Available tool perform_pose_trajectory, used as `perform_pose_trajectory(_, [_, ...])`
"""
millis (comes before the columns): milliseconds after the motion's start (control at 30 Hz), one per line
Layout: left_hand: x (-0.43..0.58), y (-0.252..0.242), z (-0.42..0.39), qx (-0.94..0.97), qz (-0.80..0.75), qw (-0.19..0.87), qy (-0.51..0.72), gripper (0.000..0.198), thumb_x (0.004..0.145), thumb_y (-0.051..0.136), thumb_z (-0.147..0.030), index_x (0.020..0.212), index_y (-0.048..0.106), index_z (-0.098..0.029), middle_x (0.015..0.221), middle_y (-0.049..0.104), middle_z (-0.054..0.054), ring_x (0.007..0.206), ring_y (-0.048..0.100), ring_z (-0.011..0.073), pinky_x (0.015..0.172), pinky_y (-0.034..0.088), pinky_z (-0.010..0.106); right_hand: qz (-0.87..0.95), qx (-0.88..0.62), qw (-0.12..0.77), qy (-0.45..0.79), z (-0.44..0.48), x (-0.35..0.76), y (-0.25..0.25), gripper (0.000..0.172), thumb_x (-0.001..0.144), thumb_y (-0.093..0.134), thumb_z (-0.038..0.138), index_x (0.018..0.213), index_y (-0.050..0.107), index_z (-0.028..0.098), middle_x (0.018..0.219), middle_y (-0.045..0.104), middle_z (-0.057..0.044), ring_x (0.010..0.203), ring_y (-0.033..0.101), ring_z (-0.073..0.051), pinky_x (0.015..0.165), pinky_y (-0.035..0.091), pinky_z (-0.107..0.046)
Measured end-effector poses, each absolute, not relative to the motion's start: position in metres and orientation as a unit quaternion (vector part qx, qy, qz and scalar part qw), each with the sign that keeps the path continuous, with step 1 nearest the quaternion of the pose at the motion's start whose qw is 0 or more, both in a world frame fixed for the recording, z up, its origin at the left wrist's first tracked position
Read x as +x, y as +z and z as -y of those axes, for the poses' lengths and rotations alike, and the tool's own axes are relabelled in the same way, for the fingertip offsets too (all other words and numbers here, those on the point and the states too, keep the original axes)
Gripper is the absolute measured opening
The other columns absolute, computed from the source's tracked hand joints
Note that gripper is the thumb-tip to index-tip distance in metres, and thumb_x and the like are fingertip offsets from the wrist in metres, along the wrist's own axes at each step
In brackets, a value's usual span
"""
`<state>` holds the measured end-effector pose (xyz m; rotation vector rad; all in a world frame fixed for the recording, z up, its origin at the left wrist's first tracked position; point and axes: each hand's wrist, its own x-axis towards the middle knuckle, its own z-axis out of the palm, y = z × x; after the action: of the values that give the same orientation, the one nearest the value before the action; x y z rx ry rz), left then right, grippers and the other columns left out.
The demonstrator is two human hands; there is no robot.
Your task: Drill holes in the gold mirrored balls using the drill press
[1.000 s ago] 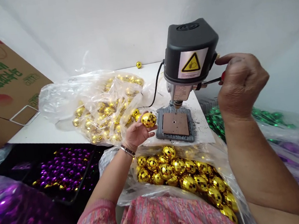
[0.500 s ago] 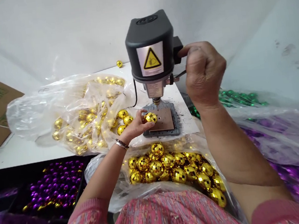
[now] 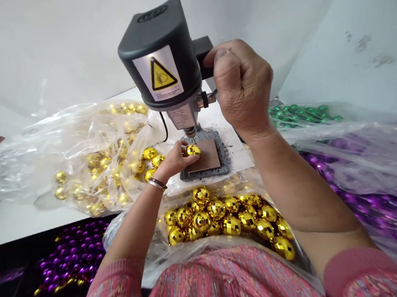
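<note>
My left hand [image 3: 178, 160] is closed on a gold mirror-faceted ball [image 3: 193, 151], its fingers and thumb around the sides. The ball sits on the brown board [image 3: 209, 159] on the drill press base, directly below the bit [image 3: 193, 138]. A warning label faces me on the black head of the drill press [image 3: 160, 53]. My right hand [image 3: 243, 87] makes a fist at the right of the head, around the drill press lever [image 3: 212, 95], whose grip end is hidden in the fist.
In front of me an open plastic bag holds many gold balls [image 3: 216, 209]. Another clear bag [image 3: 60, 149] of gold balls lies left on the white table. Purple beads [image 3: 71, 256] fill a black bin at lower left. Green balls [image 3: 304, 113] and purple ones lie in bags at right.
My left hand has brought the gold ball rightward over the board, under the drill bit. The right hand stays on the lever. The whole view has shifted, with the drill press now further left.
</note>
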<state>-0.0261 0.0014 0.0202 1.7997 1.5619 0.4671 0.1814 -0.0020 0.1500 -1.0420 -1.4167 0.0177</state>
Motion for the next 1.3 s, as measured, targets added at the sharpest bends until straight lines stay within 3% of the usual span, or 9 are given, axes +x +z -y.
perform_pose_trajectory(167, [-0.019,0.024,-0.007,0.717,-0.598,0.319,0.161,0.051,0.072,0.078,-0.036,0.116,0.058,-0.018,0.075,0.059,-0.004,0.069,0.055,0.0135,0.066,0.043,0.026,0.621,-0.488,0.613,0.026,0.007,0.182,0.155,0.028,0.099,0.041,0.026,0.085,0.065,0.027,0.089,0.072,0.001,0.076,0.062,-0.011,0.079,0.052,-0.026])
perform_pose_trajectory(433, [-0.014,0.021,-0.012,0.706,-0.585,0.349,0.192,0.058,0.067,0.083,-0.027,0.121,0.068,-0.017,0.088,0.068,0.0,0.074,0.059,0.0138,0.074,0.049,0.027,0.622,-0.496,0.606,0.024,0.008,0.182,0.154,0.03,0.099,0.038,0.028,0.085,0.064,0.03,0.09,0.073,0.001,0.075,0.062,-0.012,0.079,0.053,-0.029])
perform_pose_trajectory(633, [-0.002,0.016,-0.005,0.681,-0.577,0.397,0.213,0.071,0.07,0.081,-0.025,0.137,0.062,-0.018,0.106,0.074,0.003,0.09,0.066,0.0181,0.088,0.054,0.03,0.622,-0.399,0.673,-0.002,0.002,0.183,0.145,0.033,0.099,0.039,0.03,0.084,0.066,0.02,0.083,0.071,-0.001,0.075,0.063,-0.009,0.076,0.051,-0.024])
perform_pose_trajectory(867, [0.001,0.019,-0.006,0.687,-0.578,0.394,0.198,0.06,0.068,0.082,-0.026,0.126,0.069,-0.018,0.1,0.076,0.001,0.092,0.069,0.0206,0.088,0.056,0.032,0.632,-0.399,0.664,0.013,0.003,0.184,0.141,0.034,0.099,0.038,0.033,0.087,0.066,0.018,0.08,0.065,0.0,0.073,0.06,-0.007,0.077,0.049,-0.023])
perform_pose_trajectory(1033, [-0.001,0.012,-0.007,0.67,-0.564,0.426,0.228,0.063,0.066,0.082,-0.026,0.127,0.068,-0.016,0.106,0.076,0.004,0.097,0.07,0.0242,0.093,0.056,0.037,0.642,-0.428,0.636,-0.004,0.014,0.186,0.136,0.031,0.097,0.041,0.031,0.089,0.069,0.019,0.075,0.064,0.0,0.071,0.06,-0.009,0.074,0.05,-0.024])
perform_pose_trajectory(1300, [-0.005,0.002,-0.01,0.669,-0.543,0.448,0.239,0.071,0.064,0.083,-0.028,0.132,0.065,-0.013,0.111,0.076,0.008,0.104,0.07,0.0279,0.101,0.053,0.043,0.688,-0.437,0.566,-0.124,0.03,0.195,0.112,0.037,0.088,0.044,0.018,0.109,0.073,0.025,0.095,0.075,-0.003,0.083,0.067,-0.016,0.081,0.055,-0.033])
